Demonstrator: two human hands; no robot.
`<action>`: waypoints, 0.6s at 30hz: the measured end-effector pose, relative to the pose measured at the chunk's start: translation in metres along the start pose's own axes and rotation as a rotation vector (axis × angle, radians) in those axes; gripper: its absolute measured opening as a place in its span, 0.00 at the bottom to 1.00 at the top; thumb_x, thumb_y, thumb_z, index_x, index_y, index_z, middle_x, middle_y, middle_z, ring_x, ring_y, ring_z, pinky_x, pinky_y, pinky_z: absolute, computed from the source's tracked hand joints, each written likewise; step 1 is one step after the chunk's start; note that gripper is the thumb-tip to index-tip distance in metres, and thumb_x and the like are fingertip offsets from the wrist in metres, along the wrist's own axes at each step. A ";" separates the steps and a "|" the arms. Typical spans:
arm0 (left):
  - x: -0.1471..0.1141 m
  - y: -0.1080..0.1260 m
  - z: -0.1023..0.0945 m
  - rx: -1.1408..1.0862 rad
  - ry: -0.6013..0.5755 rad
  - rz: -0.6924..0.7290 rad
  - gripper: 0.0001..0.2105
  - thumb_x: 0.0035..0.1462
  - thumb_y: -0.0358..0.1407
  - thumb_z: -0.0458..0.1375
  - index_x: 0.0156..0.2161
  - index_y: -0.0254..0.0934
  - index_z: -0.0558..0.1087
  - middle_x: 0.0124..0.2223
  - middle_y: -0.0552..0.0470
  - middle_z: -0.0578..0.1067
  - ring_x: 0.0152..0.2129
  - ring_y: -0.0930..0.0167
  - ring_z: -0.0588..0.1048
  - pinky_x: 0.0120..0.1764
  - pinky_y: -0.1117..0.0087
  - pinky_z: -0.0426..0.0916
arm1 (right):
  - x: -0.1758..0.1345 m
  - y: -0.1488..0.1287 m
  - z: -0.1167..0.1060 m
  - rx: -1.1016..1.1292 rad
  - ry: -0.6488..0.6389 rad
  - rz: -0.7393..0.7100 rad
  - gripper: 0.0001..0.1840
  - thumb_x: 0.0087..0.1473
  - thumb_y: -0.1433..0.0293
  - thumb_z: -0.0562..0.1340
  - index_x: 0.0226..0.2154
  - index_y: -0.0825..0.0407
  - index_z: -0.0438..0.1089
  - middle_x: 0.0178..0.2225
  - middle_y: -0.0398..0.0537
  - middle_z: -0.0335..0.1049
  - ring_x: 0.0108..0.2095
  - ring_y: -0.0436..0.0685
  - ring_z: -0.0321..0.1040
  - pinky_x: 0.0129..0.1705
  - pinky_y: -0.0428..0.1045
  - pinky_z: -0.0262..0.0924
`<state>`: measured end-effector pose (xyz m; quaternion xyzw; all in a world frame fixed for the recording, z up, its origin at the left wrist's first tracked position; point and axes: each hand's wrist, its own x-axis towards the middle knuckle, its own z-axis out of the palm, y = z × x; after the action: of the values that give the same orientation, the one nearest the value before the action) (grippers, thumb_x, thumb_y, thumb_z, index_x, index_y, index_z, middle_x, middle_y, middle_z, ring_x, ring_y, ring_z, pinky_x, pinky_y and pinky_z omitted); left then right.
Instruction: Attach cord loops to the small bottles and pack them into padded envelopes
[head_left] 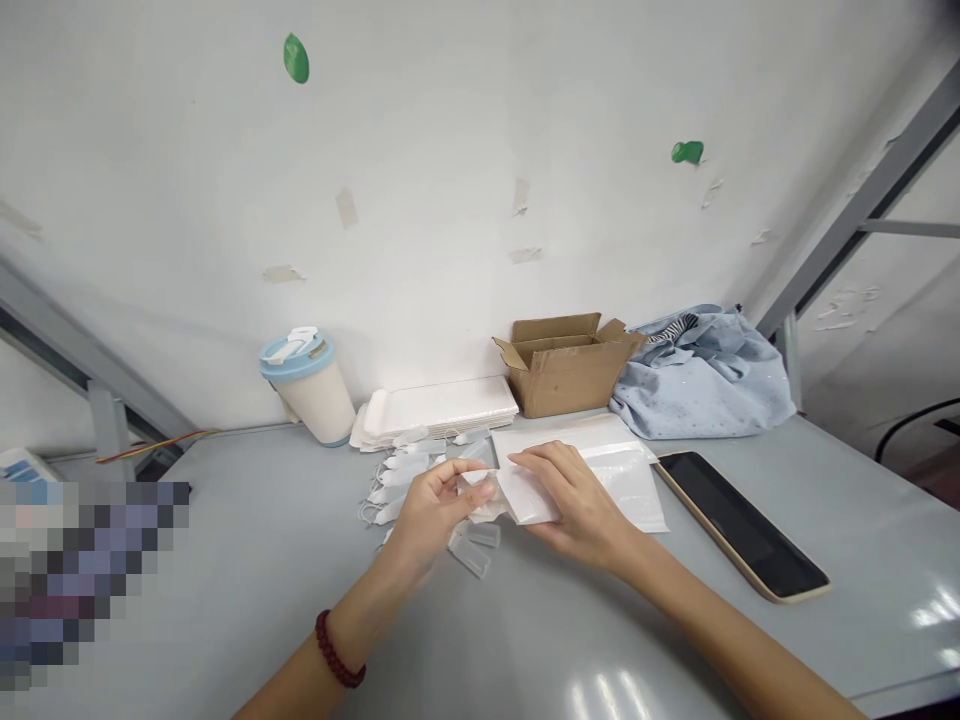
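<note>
My left hand [439, 510], a dark red bead bracelet at its wrist, pinches the crumpled, partly see-through end of a white envelope [525, 495]. The fingers of my right hand [574, 500] are closed around the body of that same envelope, just right of the left hand. Several small translucent plastic cases [405, 467] with thin cord loops lie on the table by my left hand, some partly hidden by it. Two more clear pieces [471, 553] rest just below the hands. Under and behind my right hand are flat white packets [630, 480] with clear plastic edges.
A stack of white envelopes [442, 405] lies near the wall, beside a cup with a blue lid [307, 385]. An open cardboard box [574, 370] and a light blue cloth bag [705, 375] stand at the back right. A phone [742, 525] lies on the right of the grey table [247, 560].
</note>
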<state>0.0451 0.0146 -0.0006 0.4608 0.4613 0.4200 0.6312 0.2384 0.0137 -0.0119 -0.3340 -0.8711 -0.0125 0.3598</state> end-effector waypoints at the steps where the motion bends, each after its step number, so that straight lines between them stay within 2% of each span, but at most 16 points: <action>1: 0.001 0.000 -0.001 -0.013 -0.001 -0.012 0.18 0.42 0.41 0.66 0.38 0.35 0.71 0.26 0.56 0.72 0.22 0.77 0.69 0.27 0.77 0.63 | 0.000 0.000 0.000 0.004 0.000 -0.001 0.27 0.46 0.76 0.59 0.51 0.54 0.56 0.42 0.55 0.64 0.41 0.61 0.60 0.40 0.54 0.58; 8: 0.002 -0.003 -0.001 0.022 -0.043 -0.086 0.21 0.44 0.39 0.65 0.44 0.36 0.71 0.32 0.53 0.74 0.28 0.73 0.71 0.30 0.73 0.68 | 0.001 -0.002 0.003 0.011 0.016 0.006 0.28 0.46 0.77 0.58 0.52 0.54 0.56 0.42 0.55 0.64 0.41 0.60 0.60 0.40 0.54 0.58; 13: 0.003 0.001 0.005 0.140 -0.091 -0.076 0.10 0.43 0.36 0.63 0.30 0.34 0.71 0.24 0.55 0.71 0.21 0.75 0.69 0.24 0.74 0.67 | 0.000 -0.005 0.007 0.034 -0.028 0.000 0.28 0.45 0.78 0.57 0.51 0.55 0.56 0.41 0.55 0.64 0.40 0.60 0.60 0.39 0.54 0.58; 18: 0.007 0.000 0.006 0.204 -0.026 -0.086 0.10 0.42 0.36 0.62 0.25 0.37 0.63 0.19 0.59 0.67 0.16 0.76 0.65 0.18 0.76 0.61 | 0.000 -0.003 0.005 -0.038 -0.133 0.026 0.31 0.43 0.75 0.59 0.53 0.56 0.55 0.45 0.58 0.62 0.44 0.63 0.57 0.44 0.57 0.56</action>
<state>0.0527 0.0199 -0.0009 0.5079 0.5127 0.3375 0.6043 0.2336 0.0127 -0.0153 -0.3522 -0.8883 -0.0021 0.2948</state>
